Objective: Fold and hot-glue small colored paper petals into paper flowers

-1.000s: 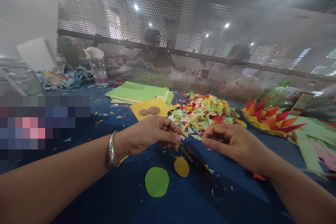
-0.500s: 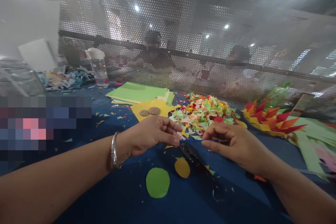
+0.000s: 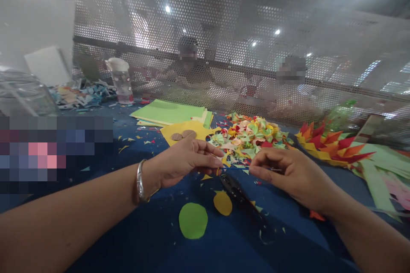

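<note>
Between my hands runs a thin blue stick point(image 3: 237, 168), held nearly level above the blue-covered table. My left hand point(image 3: 192, 158), with a silver bangle at its wrist, pinches near its left end, where a small yellow bit shows under the fingertips. Closed around the other end is my right hand point(image 3: 282, 170); a thin tip pokes out past its fingers. Below them lie a yellow paper oval point(image 3: 222, 203), a green paper circle point(image 3: 193, 221) and a long dark tool point(image 3: 241, 196) whose kind I cannot make out.
Behind my hands are a heap of coloured paper scraps point(image 3: 253, 132), green sheets point(image 3: 169, 113) and yellow paper point(image 3: 169, 130) with brown discs. A red-orange pointed paper piece point(image 3: 333, 145) sits right. A bottle point(image 3: 120, 81) stands left; a perforated screen point(image 3: 224, 51) closes the back.
Both hands have risen very slightly, and the right has shifted a little to the right, lengthening the visible gap between the fingertips. The pieces on the table have stayed put.
</note>
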Motion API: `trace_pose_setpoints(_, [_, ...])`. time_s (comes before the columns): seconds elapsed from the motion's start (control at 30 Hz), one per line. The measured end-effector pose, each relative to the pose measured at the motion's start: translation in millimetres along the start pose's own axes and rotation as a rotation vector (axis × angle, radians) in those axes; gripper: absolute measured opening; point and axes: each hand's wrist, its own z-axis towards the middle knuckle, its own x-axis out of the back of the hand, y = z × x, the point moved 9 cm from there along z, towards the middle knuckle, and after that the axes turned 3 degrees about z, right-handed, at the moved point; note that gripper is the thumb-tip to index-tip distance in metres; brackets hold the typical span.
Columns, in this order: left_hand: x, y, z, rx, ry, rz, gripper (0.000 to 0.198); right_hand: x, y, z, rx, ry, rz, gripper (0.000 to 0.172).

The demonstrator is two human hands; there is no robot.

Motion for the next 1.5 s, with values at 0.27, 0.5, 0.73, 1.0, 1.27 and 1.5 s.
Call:
trace_pose_setpoints(0.27, [0.0, 6, -2, -0.083, 0.028, -0.006, 0.040, 0, -3, -1, 0.030, 0.002, -0.052, 0.017])
trace_pose_setpoints(0.5, [-6.0, 9, -2, -0.115, -0.009, -0.004, 0.037, 0, 0, -2, 0.022, 0.024, -0.031, 0.019])
trace_pose_setpoints(0.73, [-5.4, 8, -3, -0.100, -0.021, 0.090, 0.023, 2, 1, -1, 0.009, 0.050, -0.050, 0.019])
trace_pose_setpoints(1.0, [-6.4, 15, 0, -0.235, -0.016, 0.166, 0.017, 0, -1, -1, 0.012, 0.033, -0.040, 0.021])
trace_pose_setpoints(1.27, [-3.0, 16, 1, -0.257, -0.046, 0.308, 0.016, 0, 2, -2, -0.021, 0.014, -0.050, 0.027])
trace_pose_setpoints(1.5, [0.8, 21, 1, -0.281, -0.081, 0.452, 0.017, 4, 1, -4, -0.002, 0.009, -0.045, 0.026])
